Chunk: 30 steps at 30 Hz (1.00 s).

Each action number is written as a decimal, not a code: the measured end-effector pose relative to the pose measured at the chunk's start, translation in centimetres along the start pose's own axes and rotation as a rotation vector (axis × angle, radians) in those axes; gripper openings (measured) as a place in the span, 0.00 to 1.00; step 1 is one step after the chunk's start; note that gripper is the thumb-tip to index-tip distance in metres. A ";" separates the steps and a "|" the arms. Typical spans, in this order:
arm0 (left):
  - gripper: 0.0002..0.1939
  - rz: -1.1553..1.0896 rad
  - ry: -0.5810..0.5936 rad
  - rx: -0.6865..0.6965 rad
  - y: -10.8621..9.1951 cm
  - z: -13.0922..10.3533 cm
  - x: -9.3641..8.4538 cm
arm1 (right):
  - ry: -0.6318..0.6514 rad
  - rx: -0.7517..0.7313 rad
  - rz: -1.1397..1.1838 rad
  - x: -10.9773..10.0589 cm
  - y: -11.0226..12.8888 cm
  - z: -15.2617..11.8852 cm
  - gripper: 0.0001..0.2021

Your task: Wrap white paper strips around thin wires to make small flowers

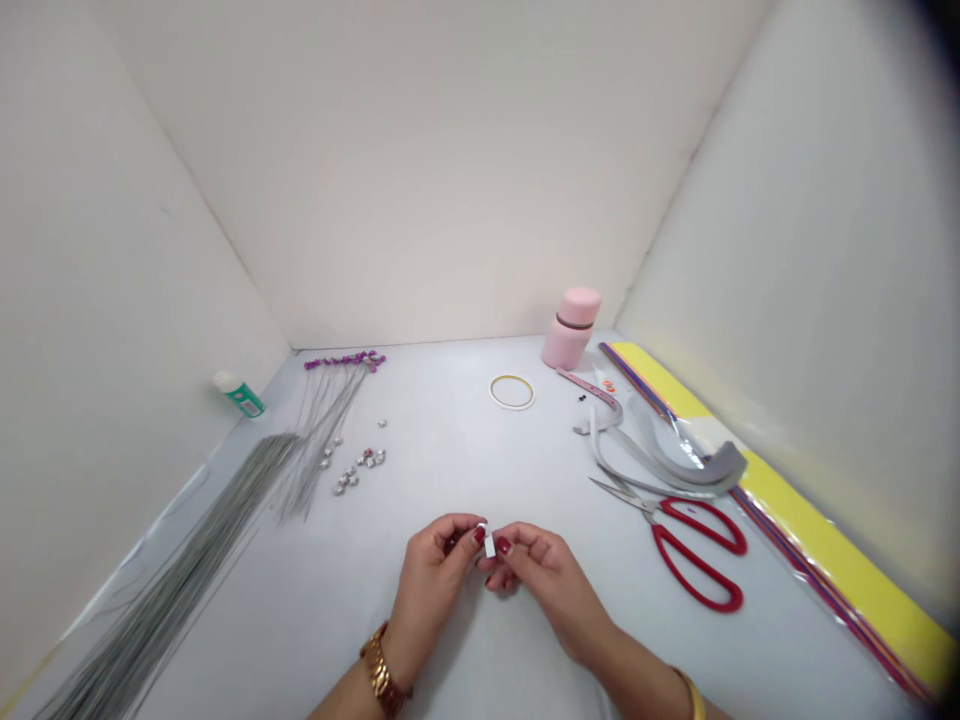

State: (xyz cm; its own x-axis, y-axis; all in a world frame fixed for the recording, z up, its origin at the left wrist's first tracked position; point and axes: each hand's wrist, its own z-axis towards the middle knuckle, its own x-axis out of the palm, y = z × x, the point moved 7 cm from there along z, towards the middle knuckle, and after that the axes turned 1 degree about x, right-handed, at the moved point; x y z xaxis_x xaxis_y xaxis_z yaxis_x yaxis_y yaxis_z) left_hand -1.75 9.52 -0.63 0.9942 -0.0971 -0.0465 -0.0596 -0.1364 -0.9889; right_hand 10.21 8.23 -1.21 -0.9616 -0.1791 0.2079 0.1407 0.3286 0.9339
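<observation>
A small white strip, probably paper, is held up between my two hands near the front middle of the table. My left hand is closed, pinching the strip's upper end between thumb and fingers. On the other side, my right hand is also closed, its thumb and fingers at the strip's right edge. Fingers partly cover the strip, so its full shape is hidden. Several small silver star-like pieces lie to the left of my hands. To the right rest red-handled scissors, blades slightly apart.
Thin grey wires cover the left side; some have purple tips. A green glue stick is by the left wall. Further back are a tape roll and pink bottle. Grey strips and yellow sheets lie right.
</observation>
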 end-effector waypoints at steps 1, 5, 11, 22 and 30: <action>0.09 -0.009 0.006 -0.005 0.0 0.0 0.0 | -0.002 0.002 0.000 0.0 -0.1 0.0 0.10; 0.08 -0.042 0.049 -0.016 0.0 0.0 0.4 | -0.029 -0.013 -0.025 -0.2 -0.2 0.3 0.09; 0.10 -0.107 0.120 0.016 -0.5 -0.2 0.9 | -0.092 -0.024 -0.049 -0.6 0.2 0.1 0.12; 0.07 -0.148 0.047 -0.018 -0.4 -0.4 0.6 | -0.034 -0.079 -0.089 -0.2 0.3 0.0 0.10; 0.08 -0.125 0.118 0.009 -0.6 -0.4 1.1 | -0.039 -0.127 -0.170 -0.4 0.8 0.0 0.12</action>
State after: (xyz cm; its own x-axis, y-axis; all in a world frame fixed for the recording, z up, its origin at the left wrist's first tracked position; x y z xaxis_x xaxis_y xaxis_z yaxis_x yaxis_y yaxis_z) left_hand -0.69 9.12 0.00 0.9763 -0.1953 0.0937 0.0655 -0.1457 -0.9871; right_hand 10.68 8.52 -0.54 -0.9821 -0.1849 0.0348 0.0016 0.1766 0.9843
